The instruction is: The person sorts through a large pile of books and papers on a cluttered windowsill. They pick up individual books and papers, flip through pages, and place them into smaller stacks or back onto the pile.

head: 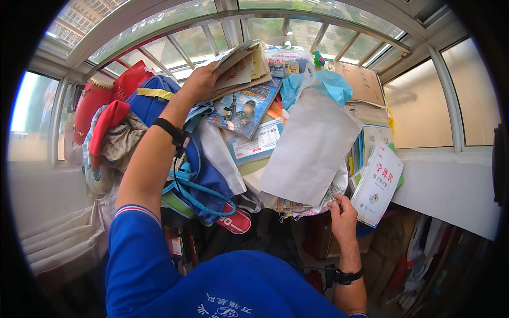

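My left hand (201,81) grips the left edge of a stack of worn papers and envelopes (242,69), raised at its near corner above the heap. Just below that stack lies a blue book with a soldier on its cover (246,107). A large blank greyish-white sheet or bag (312,147) covers the middle right of the heap. At its lower right, my right hand (342,216) has its thumb and fingertips together at the edge of crumpled papers; whether they pinch anything is hard to tell. A white workbook (377,183) leans beside that hand.
Blue bags (149,97), a light-blue coiled strap (206,196) and a red shoe (237,220) are at the left. A red drum (91,103) stands beyond them. Brown paper folders (360,83) are stacked at the back right. Windows with metal bars enclose the heap.
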Demonstrator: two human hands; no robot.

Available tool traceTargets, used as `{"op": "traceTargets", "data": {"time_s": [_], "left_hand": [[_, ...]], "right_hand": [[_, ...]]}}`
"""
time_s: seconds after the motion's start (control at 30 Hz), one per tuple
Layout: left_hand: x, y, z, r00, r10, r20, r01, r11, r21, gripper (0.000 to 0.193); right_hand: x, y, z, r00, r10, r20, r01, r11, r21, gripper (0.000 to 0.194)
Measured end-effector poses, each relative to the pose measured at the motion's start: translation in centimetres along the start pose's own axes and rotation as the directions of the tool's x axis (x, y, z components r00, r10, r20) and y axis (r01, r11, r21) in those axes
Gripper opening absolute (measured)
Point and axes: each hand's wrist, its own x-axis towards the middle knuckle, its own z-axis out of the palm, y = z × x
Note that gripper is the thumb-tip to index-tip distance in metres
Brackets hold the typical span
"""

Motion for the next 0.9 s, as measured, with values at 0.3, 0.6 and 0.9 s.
{"op": "traceTargets", "data": {"time_s": [0.3, 0.6, 0.9], "left_hand": [[-0.3, 3.5, 0.8, 0.989, -0.106, 0.100, 0.095, 0.990, 0.102, 0.070], [2.1, 6.3, 2.8, 0.984, -0.089, 0.156, 0.051, 0.972, 0.231, 0.078], [2.5, 5.2, 3.7, 0.987, -0.151, 0.062, 0.122, 0.934, 0.335, 0.067]], "right_hand": [[0.8, -0.3, -0.5, 1.000, -0.008, 0.026, 0.009, 1.000, -0.027, 0.025], [0.5, 0.1, 0.4, 0.998, 0.024, 0.051, -0.027, 0.998, 0.049, 0.026], [0.1, 1.5, -0.3, 1.000, 0.022, 0.006, -0.022, 1.000, 0.020, 0.026]]}}
